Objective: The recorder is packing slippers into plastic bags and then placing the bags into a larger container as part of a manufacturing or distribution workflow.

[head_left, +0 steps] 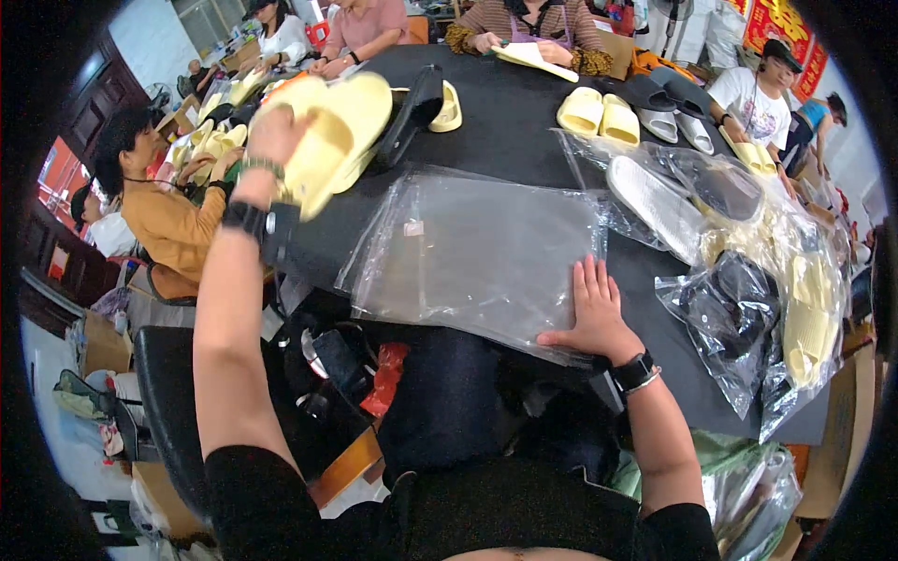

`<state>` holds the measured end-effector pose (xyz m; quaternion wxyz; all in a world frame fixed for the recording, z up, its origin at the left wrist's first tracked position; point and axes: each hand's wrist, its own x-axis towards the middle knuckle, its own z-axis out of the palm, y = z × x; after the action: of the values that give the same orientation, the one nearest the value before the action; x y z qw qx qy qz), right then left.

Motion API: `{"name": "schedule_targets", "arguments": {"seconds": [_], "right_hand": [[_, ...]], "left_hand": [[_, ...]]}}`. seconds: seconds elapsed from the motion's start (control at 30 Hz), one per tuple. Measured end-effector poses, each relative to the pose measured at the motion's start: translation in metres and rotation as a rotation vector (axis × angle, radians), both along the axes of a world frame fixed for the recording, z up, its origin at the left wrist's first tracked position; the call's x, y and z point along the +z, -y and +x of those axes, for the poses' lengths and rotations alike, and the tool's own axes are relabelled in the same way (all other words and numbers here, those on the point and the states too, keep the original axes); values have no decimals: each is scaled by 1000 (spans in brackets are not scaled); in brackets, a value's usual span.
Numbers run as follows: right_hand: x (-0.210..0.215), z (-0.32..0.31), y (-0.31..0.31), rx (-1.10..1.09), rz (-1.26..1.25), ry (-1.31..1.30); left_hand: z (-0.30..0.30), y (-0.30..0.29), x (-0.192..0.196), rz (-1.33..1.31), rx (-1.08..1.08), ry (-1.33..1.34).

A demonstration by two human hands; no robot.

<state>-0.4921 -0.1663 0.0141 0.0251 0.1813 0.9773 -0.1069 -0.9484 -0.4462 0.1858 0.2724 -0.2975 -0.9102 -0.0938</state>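
Note:
Raised over the left part of the table, my left hand (275, 140) is closed round a pair of pale yellow slippers (360, 101) pressed together; motion smears its fingers a little. Just right of that pair, a black slipper (418, 112) stands tilted on its side. A stack of clear plastic bags (496, 248) lies flat in front of me. My right hand (597, 316) rests on the stack's near right corner with fingers spread and nothing gripped.
Bagged slippers, including a white one (655, 208), a black pair (734, 299) and a yellow pair (809, 323), are heaped on the right of the dark table (510, 126). Loose yellow slippers (599, 114) sit beyond the bags. Co-workers sit round the left, far and right sides.

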Motion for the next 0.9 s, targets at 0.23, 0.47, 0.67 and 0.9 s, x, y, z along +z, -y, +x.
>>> {"name": "schedule_targets", "arguments": {"seconds": [0.23,0.47,0.67,0.9], "right_hand": [[-4,-8,9,11,-30,0],[-1,-1,2,-3,14,-43],[-3,-2,4,9,24,-64],[-6,-3,5,-25,41,-61]], "left_hand": [[-39,1,-11,-273,214,165],[109,9,-97,-217,130,793],[163,48,-115,88,-180,1464],[191,23,-75,516,-401,969]]}}
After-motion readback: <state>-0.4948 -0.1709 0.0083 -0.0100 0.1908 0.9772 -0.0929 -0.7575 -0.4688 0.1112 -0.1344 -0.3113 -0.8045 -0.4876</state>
